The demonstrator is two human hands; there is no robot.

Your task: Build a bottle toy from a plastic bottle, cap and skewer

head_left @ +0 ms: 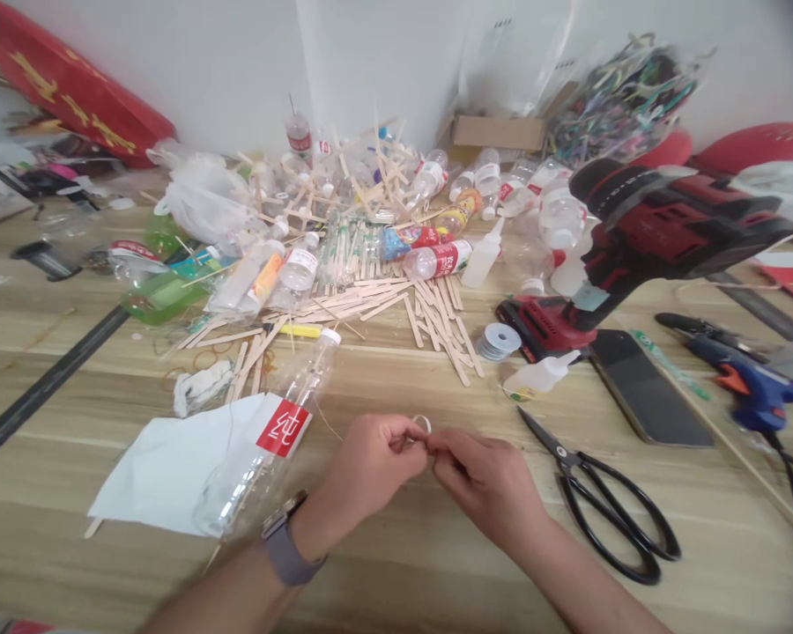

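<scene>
Closely together, the left hand [374, 462] and the right hand [489, 480] work above the tabletop [423, 563], midway along its front edge. Their fingers are narrowed to a pinch on a small pale loop [423, 423], perhaps a curled strip; it is too small to be sure. The loop rises just where the fingertips meet. Toward the right edge, black-handled scissors [568, 459] lie near the right hand, with a phone [648, 387] beyond. Toward the left edge, a clear bottle [284, 427] lies partly over white paper [151, 462]. Wooden sticks [436, 326] spread toward the back edge.
</scene>
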